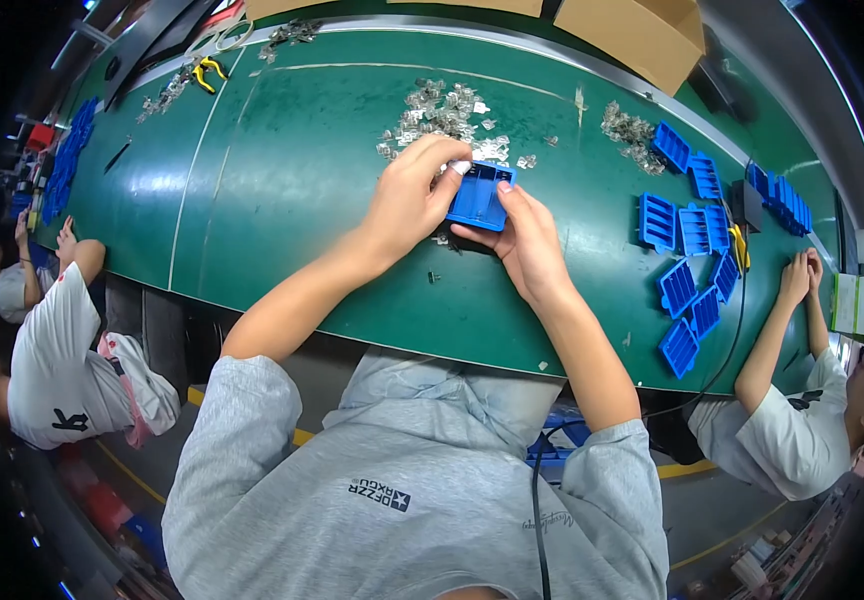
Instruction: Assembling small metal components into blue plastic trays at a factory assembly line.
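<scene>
A blue plastic battery-holder-like case (478,207) with long compartments is held between my two hands, tilted above the green table. My left hand (414,188) is closed at the case's upper left corner, its thumb, with a white cover on the tip, pressing there. Whether a small part sits under that thumb is hidden. My right hand (526,245) grips the right side and lower edge, thumb on the rim and fingers underneath. Just beyond the hands lies a loose pile of small silvery metal clips (437,112). A small dark piece (434,276) lies nearer me.
Several blue cases (679,288) lie to the right, near a second clip pile (632,135) and a black cable (742,300). Yellow-handled pliers (209,75) lie far left. Cardboard boxes (632,40) stand at the back. Co-workers (792,420) sit on both sides.
</scene>
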Demonstrator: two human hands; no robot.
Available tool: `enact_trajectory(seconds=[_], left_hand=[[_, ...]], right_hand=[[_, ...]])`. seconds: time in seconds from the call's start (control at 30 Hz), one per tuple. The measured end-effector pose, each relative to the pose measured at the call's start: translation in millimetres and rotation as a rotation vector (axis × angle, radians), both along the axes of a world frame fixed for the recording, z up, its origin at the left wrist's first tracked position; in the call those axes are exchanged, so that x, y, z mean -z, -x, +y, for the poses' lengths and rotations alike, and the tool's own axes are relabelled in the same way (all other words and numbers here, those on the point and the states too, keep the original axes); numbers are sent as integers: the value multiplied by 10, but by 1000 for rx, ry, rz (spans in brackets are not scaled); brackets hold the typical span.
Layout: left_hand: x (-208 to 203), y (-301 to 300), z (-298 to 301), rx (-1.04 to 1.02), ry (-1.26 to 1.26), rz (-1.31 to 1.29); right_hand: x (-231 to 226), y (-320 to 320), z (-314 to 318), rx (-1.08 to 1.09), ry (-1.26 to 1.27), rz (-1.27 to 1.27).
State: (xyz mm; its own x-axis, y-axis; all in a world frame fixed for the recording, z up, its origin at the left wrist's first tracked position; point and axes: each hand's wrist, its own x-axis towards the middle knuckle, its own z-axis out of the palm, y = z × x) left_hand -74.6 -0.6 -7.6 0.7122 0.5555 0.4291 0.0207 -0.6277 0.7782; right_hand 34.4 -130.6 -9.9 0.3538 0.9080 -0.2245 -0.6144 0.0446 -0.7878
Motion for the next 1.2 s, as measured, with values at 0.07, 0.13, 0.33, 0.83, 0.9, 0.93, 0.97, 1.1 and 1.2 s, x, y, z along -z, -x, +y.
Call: enact_trajectory(seconds=[0.07, 0.13, 0.33, 0.83, 0.9, 0.93, 0.97, 1.1, 1.2], left_hand=[[56, 7, 57, -11, -123, -13], [67, 15, 73, -18, -243, -27], [-82, 78, 71, 127, 68, 84], [-86, 165, 48, 283, 645, 275], [-11, 128, 40, 285, 601, 223], [4, 120, 26, 261, 569, 158], [-12, 114, 9, 247, 537, 152], [-35, 97, 136, 164, 456, 205], [-108, 472, 795, -74, 340, -41]], right_hand=[[11, 15, 4, -12, 2, -16], [15, 24, 11, -18, 23, -68], [56, 7, -6, 32, 56, -74], [106, 86, 26, 199, 148, -543], [67, 64, 34, 218, 150, -569], [51, 53, 30, 206, 153, -599], [54, 43, 35, 216, 147, -612], [210, -30, 61, 171, 61, -581], [141, -129, 64, 303, 35, -785]])
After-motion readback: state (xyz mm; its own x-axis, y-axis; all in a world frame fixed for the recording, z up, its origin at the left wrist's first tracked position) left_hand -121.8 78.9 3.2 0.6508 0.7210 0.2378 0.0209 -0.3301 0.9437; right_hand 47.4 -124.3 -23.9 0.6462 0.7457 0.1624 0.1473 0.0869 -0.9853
